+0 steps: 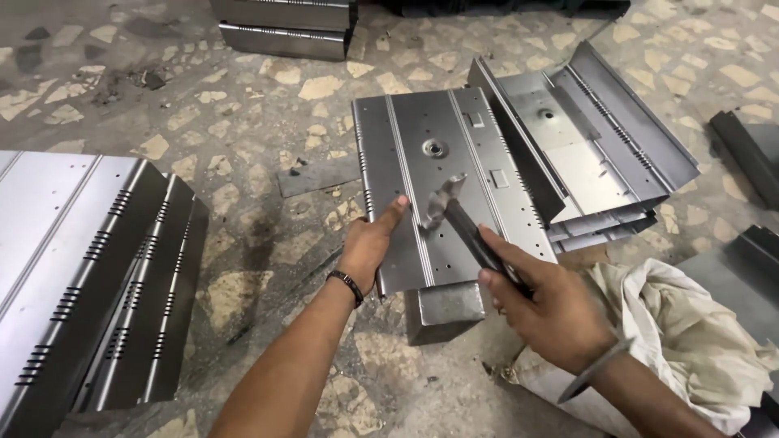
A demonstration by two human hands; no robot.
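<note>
Two hands, one hammer, one steel panel

Two stacks of grey sheet-metal panels flank the middle of the frame. The left stack [89,276] fills the lower left, smooth and dull, with rows of short dark slots; its left edge is cut off. The right stack [592,138] sits upper right, channel-shaped pieces with bent-up sides, tilted and nested. More metal [284,24] shows at the top edge, only partly in view.

Between the stacks lies the panel [446,178], a flat ribbed rectangle with small punched holes, a round boss near its middle and slotted edges. Its long axis runs from the lower centre up and slightly left. Its near end rests on a steel block [445,308], partly hidden beneath it.

A crumpled off-white cloth [690,324] lies at lower right on the mottled stone floor [243,122].

The left hand [369,247], with a dark wristband, grips the panel's left edge, thumb on top. The right hand [540,300] is closed round the dark handle of the hammer [454,212]. The handle points up and left from the fist; the bright metal head hovers over or touches the panel near centre, which cannot be told. The hands are apart.
</note>
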